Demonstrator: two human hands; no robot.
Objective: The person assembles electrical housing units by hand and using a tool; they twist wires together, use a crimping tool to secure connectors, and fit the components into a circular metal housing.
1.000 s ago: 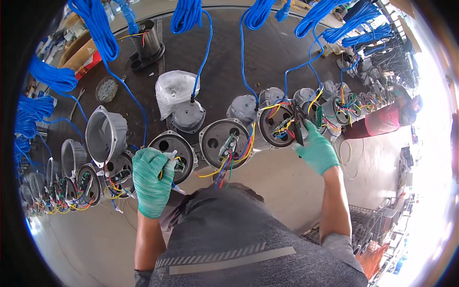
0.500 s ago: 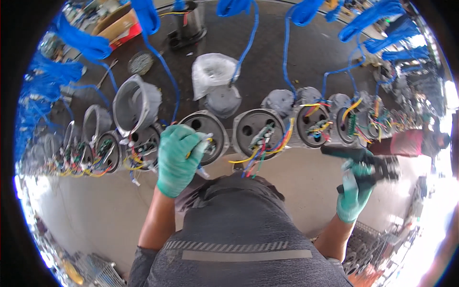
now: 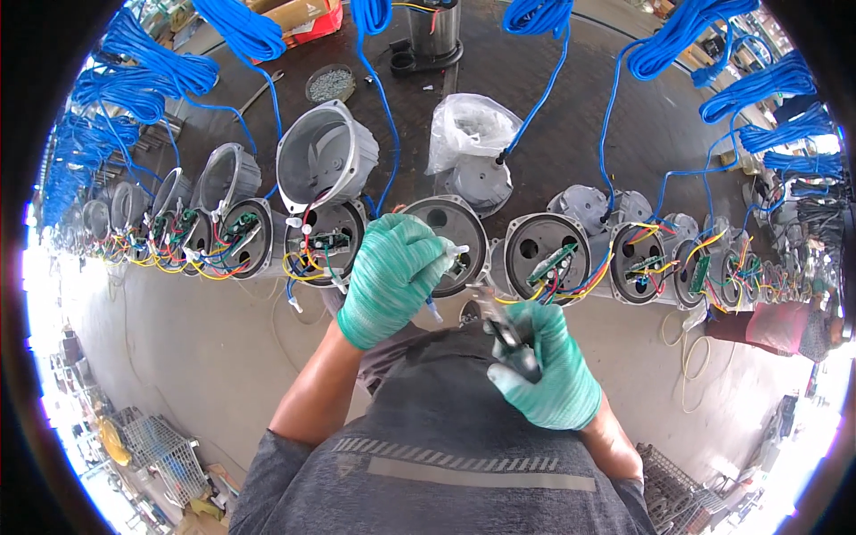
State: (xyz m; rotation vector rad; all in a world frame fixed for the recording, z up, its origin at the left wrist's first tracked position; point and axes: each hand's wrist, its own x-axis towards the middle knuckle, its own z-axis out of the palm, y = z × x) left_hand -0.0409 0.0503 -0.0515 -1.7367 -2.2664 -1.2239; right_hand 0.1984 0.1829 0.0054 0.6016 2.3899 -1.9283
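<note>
Green-gloved left hand (image 3: 392, 283) pinches one small white piece (image 3: 459, 251); right hand (image 3: 555, 373) grips one blurred dark tool (image 3: 509, 336).

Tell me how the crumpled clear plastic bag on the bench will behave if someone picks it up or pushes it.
The clear plastic bag will probably be floppy, since its thin film is creased all over. It is likely light for its size, though its contents are hard to make out. Pushed, its irregular, wrinkled shape suggests it would crumple rather than roll.
</note>
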